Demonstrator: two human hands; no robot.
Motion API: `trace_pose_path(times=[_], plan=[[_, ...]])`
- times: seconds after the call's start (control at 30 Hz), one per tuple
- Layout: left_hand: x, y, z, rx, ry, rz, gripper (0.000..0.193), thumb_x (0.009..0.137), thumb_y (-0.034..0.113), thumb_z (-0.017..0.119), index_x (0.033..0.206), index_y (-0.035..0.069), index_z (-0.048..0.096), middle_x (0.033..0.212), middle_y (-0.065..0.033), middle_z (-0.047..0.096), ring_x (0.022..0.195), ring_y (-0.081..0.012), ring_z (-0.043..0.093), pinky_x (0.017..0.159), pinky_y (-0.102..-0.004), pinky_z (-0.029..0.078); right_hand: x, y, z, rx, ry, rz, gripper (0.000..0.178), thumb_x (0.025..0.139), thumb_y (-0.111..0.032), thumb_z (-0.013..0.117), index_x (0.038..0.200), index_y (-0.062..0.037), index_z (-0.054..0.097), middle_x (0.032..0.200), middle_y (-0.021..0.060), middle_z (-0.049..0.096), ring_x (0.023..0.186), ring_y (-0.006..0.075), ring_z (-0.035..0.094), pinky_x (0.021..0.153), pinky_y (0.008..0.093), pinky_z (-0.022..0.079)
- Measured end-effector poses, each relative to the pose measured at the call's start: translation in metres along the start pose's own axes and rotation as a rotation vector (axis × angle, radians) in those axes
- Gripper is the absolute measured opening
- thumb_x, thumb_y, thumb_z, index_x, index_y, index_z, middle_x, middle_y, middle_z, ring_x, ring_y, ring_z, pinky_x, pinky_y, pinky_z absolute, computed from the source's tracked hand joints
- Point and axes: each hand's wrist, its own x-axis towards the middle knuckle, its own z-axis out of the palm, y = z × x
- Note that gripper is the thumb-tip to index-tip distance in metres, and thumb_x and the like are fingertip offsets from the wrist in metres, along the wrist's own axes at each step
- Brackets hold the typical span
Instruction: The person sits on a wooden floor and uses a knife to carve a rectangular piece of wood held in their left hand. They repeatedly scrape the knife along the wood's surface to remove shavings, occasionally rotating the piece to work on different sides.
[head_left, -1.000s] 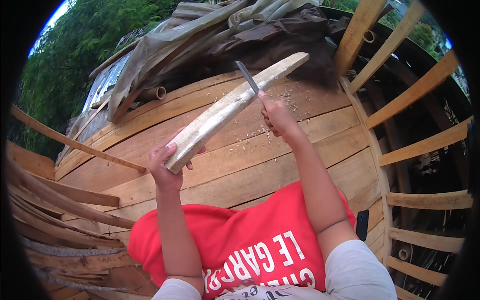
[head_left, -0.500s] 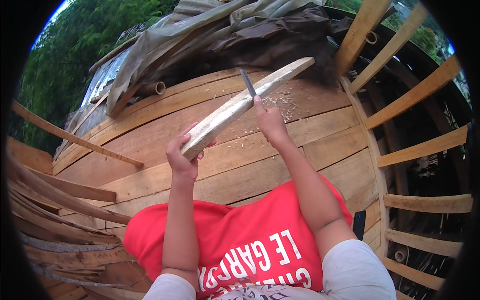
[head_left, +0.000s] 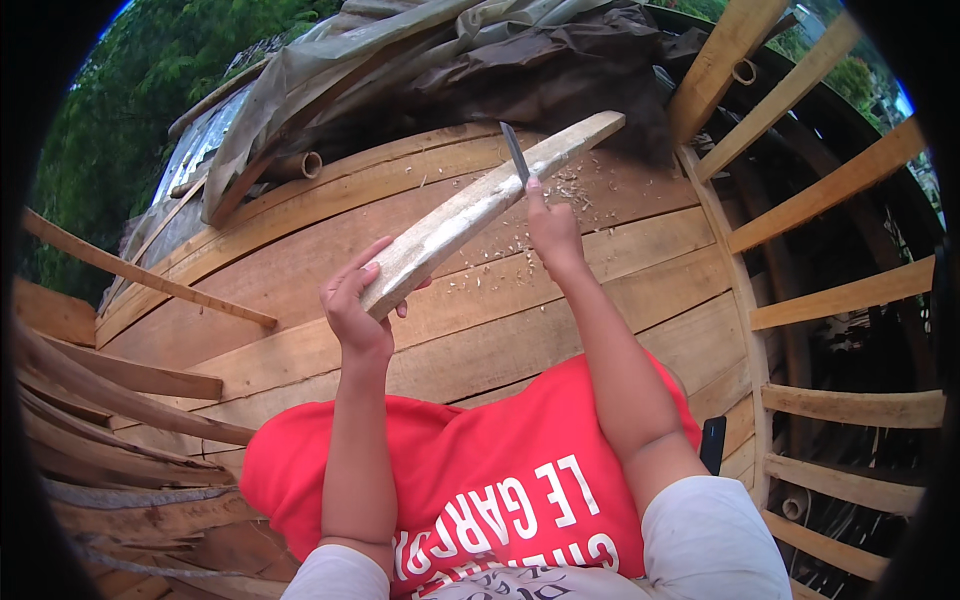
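Observation:
A long pale piece of wood slants from near left to far right above the plank floor. My left hand is closed round its near end, with the thumb on top and fingers underneath. In my right hand is a knife, its dark blade lying across the wood's edge past the middle. The knife's handle is hidden inside my fist. Whittled shavings are scattered on the boards below the wood's far half.
A red cloth with white lettering covers my lap. Wooden slats form a railing on the right. Crumpled plastic sheeting is heaped at the back. Several planks and a thin stick are at the left.
My right hand has slid the knife a little farther along the wood, to the right and away. My left hand keeps its hold, and the wood has barely shifted.

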Motion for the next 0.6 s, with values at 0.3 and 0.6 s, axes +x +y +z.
trace_pose_path(times=[0.3,0.6], plan=[[0.003,-0.007,0.001,-0.027,0.042,-0.015,0.051,0.082,0.014,0.045,0.119,-0.019,0.058,0.098,-0.0288,0.068,0.07,-0.037,0.072,0.042,-0.0285,0.044,-0.011,0.007,0.023,0.016,-0.049,-0.069,0.08,0.095,-0.063,0.039,0.066,0.0069,0.065,0.076,0.0296,0.066,0.078,0.0439,0.066,0.076,0.049,0.049],[0.006,-0.008,-0.007,0.03,0.025,-0.08,0.059,0.083,0.023,0.045,0.128,-0.014,0.053,0.109,-0.0264,0.066,0.078,-0.0395,0.071,0.047,-0.0266,0.042,-0.035,-0.004,0.018,-0.142,-0.032,-0.25,0.08,0.096,-0.064,0.037,0.069,0.0051,0.068,0.078,0.0304,0.067,0.084,0.0456,0.067,0.079,0.0525,0.049]])
